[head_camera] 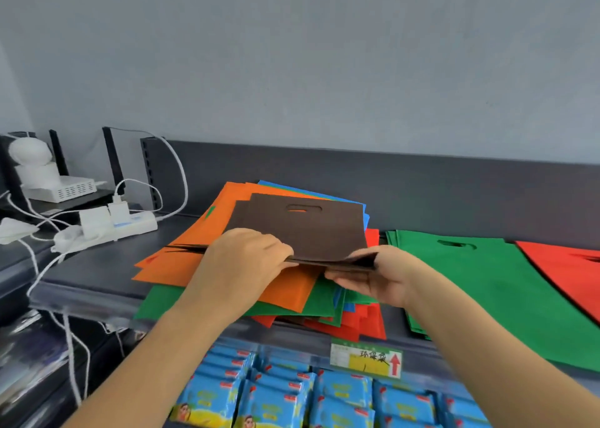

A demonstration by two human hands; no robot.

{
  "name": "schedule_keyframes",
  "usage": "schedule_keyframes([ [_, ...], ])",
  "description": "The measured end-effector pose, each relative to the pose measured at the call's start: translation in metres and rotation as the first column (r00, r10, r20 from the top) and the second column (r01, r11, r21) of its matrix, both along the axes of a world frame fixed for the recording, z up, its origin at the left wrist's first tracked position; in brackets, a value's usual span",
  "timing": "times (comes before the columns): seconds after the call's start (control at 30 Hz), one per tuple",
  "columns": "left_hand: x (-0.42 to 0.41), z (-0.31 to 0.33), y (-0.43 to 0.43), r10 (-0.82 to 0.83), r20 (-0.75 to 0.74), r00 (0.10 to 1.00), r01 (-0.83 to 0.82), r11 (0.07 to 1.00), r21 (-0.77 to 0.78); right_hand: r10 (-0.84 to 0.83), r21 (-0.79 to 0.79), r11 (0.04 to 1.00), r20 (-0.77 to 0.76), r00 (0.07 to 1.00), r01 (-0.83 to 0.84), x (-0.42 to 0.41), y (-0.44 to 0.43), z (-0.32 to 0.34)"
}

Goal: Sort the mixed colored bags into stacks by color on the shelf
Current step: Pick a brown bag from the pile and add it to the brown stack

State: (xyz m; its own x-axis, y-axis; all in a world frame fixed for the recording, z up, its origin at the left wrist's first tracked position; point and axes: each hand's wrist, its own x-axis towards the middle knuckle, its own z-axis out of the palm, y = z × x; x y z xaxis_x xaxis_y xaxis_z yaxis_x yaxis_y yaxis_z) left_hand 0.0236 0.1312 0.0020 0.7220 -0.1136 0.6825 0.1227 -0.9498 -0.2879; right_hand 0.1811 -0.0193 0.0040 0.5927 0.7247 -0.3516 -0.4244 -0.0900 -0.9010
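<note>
Both hands hold a few brown bags (302,229) by their near edge, just above the mixed pile (181,265) on the shelf (97,265). The left hand (246,258) lies on top with its fingers curled over the edge, pinching it. The right hand (367,278) grips the near right corner, with the fingers underneath and the thumb up at the edge. The brown bags lie flat, handle hole facing the back wall, and cover orange, blue, green and red bags that stick out unevenly on all sides.

To the right of the pile sits a green stack (470,271), and a red stack (565,271) partly overlaps its far right side. A white power strip (120,226) with plugs and cables lies at the left of the shelf. A price label (367,361) hangs on the front rail, above rows of blue packets (292,395) on the shelf below.
</note>
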Motion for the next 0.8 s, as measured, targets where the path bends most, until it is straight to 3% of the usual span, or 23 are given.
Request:
schedule_keyframes([
  [0.1, 0.002, 0.001, -0.018, -0.005, -0.125, 0.992, -0.003, 0.998, -0.065, 0.004, -0.009, 1.000, 0.195, 0.981, -0.002, 0.004, -0.025, -0.007],
  [0.2, 0.013, -0.002, -0.037, 0.063, -0.252, 0.966, -0.089, 0.992, -0.091, -0.115, 0.076, 0.993, 0.376, 0.920, 0.093, 0.016, -0.063, -0.010],
  [0.3, 0.036, 0.005, -0.072, 0.081, -0.160, 0.984, -0.104, 0.984, -0.145, -0.258, 0.196, 0.963, 0.473, 0.842, 0.185, 0.041, -0.122, -0.008],
  [0.4, 0.072, 0.015, -0.133, -0.015, -0.036, 0.999, 0.012, 0.996, -0.083, -0.380, 0.300, 0.919, 0.496, 0.781, 0.257, 0.069, -0.196, -0.009],
  [0.6, 0.162, 0.015, -0.278, -0.314, -0.089, 0.945, 0.315, 0.949, 0.000, -0.574, 0.364, 0.819, 0.517, 0.635, 0.443, 0.117, -0.362, -0.025],
  [0.8, 0.250, 0.004, -0.414, -0.549, -0.096, 0.831, 0.556, 0.825, 0.099, -0.674, 0.334, 0.729, 0.501, 0.543, 0.597, 0.143, -0.516, -0.039],
])
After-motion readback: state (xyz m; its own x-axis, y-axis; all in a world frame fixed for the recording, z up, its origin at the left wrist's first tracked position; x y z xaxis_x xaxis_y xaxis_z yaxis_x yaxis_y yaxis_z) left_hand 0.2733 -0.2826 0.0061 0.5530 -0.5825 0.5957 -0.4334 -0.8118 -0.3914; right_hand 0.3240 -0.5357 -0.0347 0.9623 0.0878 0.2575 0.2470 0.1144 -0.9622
